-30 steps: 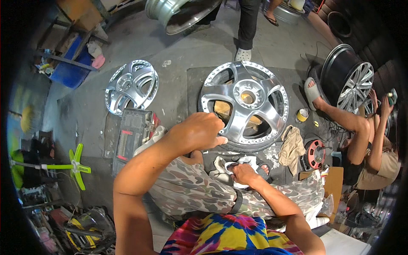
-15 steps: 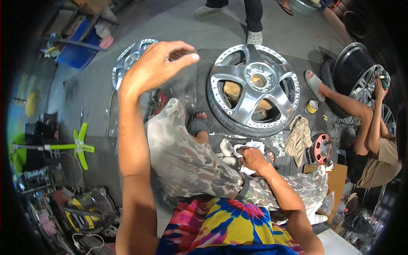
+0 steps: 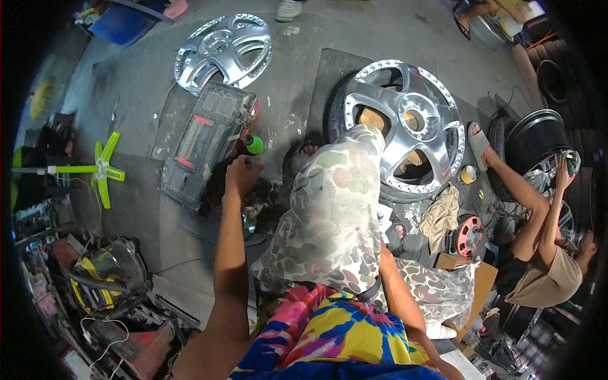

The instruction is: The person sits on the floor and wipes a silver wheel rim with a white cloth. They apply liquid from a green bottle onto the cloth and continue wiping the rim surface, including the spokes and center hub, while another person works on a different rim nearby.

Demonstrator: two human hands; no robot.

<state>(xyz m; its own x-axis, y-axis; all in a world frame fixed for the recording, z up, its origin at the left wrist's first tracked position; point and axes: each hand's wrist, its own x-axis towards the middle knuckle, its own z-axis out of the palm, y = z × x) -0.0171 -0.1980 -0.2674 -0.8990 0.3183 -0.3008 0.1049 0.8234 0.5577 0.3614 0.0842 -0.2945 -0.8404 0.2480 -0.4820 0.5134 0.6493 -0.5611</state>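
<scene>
My left hand point(image 3: 242, 175) is open, its fingers just short of a bottle with a green cap point(image 3: 253, 145). That bottle is beside a black toolbox point(image 3: 212, 136) with red latches. Most of my right hand point(image 3: 385, 256) is hidden behind my raised knee in camouflage trousers, so its fingers do not show. Part of a white cloth point(image 3: 384, 218) peeks out just beyond that hand. In front of me a polished five-spoke wheel rim point(image 3: 396, 114) lies face up on a tyre. Farther left is another silver rim face point(image 3: 218, 44) on the floor.
Right of the wheel lie a beige rag point(image 3: 441, 215), a tape roll point(image 3: 468, 174) and a red reel point(image 3: 469, 235). At the far right a person point(image 3: 544, 266) handles another rim point(image 3: 538, 142). A green-legged stand point(image 3: 106, 169) and a yellow-black machine point(image 3: 104, 278) are on the left.
My left hand has come down from in front of the far-left rim to beside the green-capped bottle. My knee now covers my right hand, which held the white cloth. The view has shifted.
</scene>
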